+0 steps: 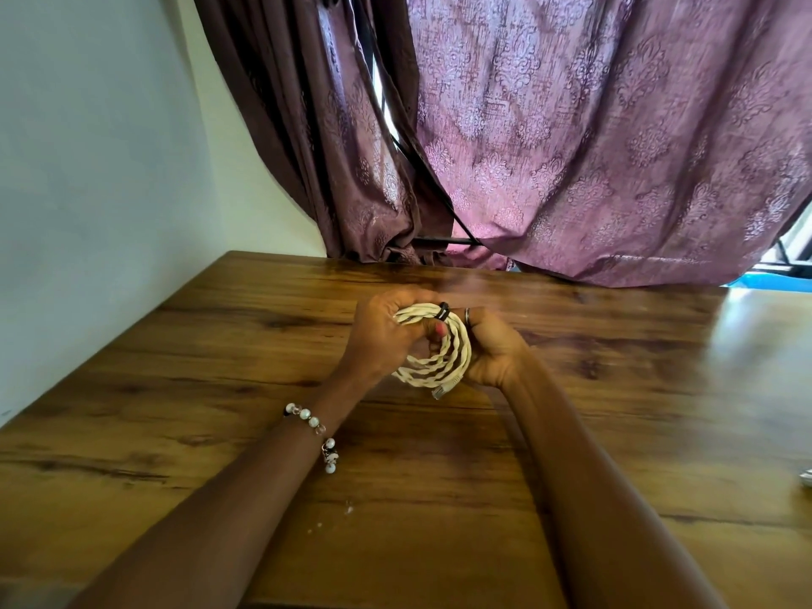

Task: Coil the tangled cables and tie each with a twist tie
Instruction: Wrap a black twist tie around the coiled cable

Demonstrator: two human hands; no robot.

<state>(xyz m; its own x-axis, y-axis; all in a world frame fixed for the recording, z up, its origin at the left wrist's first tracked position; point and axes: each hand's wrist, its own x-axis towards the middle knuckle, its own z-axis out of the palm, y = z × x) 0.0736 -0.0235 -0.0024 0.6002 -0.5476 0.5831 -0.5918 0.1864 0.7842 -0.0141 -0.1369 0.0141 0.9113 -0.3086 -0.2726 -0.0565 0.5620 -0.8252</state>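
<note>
Bare forearms reaching forward from bottom edge, beaded white-and-clear bracelet (314, 426) on left wrist. Brown wood-grain tabletop (184, 389) underneath, few pale crumbs near centre.

Further out, mid-frame: cream twisted-braid cable (439, 360) already wound into a round coil, held up just above the tabletop between both hands. Silver plug end (440, 391) poking out at coil's near edge. Left hand (382, 334) closed on coil's left and top side, pink-nailed thumb pressing across strands. Right hand (492, 349) cupped against coil's right side, fingers clamped on it, thin ring (467, 315) on one finger. Hands close together, both gripping same coil.

Black twist tie (443, 311) wrapped over bundled strands at coil's far top, between the two sets of fingertips. Cannot tell whether ends already twisted shut; some motion blur there.

Step judged: tying stage on this cable, coiling done. Next move likely calls for pinching tie ends and twisting tight while keeping loops from springing apart, then setting coil down. No other cables clearly in view; small pale object (806, 479) cut off at right edge, unidentifiable.

Far: purple patterned curtain (593, 147) behind tabletop, plain white wall (88, 169) to left.
</note>
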